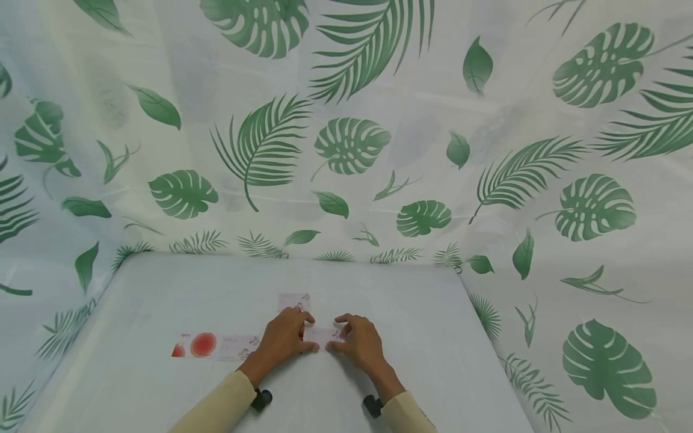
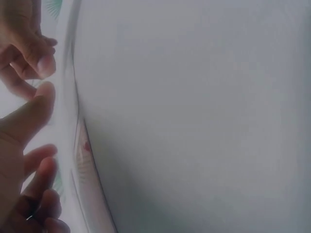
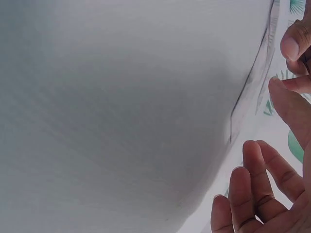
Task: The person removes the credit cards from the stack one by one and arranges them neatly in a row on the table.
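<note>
In the head view, a small pale pink printed card (image 1: 323, 334) lies flat on the white table between both hands. My left hand (image 1: 283, 338) is at its left end, thumb and index finger spread apart with a gap between them. At the right end, my right hand (image 1: 361, 344) curves loosely, thumb near the card's lower edge and fingertips near its upper edge. Whether fingertips touch the card is hard to tell. Both wrist views show the thumbs apart from the relaxed fingers. A pink card edge (image 2: 90, 179) shows beside the left hand.
Behind the left hand lies another pink card (image 1: 294, 300). To its left are a similar card (image 1: 237, 347) and one with a red circle (image 1: 203, 344), side by side in a row. A leaf-patterned curtain (image 1: 422, 174) borders the white table (image 1: 406, 294).
</note>
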Tool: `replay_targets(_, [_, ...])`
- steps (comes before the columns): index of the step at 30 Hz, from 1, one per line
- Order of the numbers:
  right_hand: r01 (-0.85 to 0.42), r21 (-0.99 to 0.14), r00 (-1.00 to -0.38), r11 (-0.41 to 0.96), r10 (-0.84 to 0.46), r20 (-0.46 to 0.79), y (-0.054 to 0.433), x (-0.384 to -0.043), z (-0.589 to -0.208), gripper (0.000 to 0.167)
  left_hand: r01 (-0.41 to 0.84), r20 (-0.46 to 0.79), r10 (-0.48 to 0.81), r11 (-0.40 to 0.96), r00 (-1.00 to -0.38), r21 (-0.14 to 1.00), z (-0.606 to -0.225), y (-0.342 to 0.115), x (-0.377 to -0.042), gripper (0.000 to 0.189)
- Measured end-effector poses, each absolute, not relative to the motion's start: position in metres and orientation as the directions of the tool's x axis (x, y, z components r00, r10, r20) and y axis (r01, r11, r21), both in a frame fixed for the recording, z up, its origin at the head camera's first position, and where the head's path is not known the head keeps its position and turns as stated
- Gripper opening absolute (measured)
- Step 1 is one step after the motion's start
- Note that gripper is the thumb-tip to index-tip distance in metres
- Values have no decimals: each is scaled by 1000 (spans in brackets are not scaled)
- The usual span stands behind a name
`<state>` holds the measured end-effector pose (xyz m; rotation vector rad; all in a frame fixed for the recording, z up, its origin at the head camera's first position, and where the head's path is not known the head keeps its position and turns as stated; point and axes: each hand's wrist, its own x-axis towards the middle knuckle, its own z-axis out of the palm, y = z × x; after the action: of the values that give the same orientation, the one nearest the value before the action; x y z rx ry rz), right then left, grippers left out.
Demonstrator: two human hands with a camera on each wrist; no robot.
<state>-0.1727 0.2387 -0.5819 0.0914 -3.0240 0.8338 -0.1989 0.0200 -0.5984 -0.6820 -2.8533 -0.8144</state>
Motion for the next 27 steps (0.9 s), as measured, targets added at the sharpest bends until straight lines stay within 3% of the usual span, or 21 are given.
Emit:
replay_targets(12, [-59, -527, -998, 848, -56, 22, 232, -182, -581, 55, 451, 263, 367, 747, -892, 488, -591, 7, -205, 51])
replay_targets(27, [-67, -536, -998, 842, -62, 27, 221, -191, -572, 55, 420, 208, 366, 812, -907, 405, -590, -8, -218, 54])
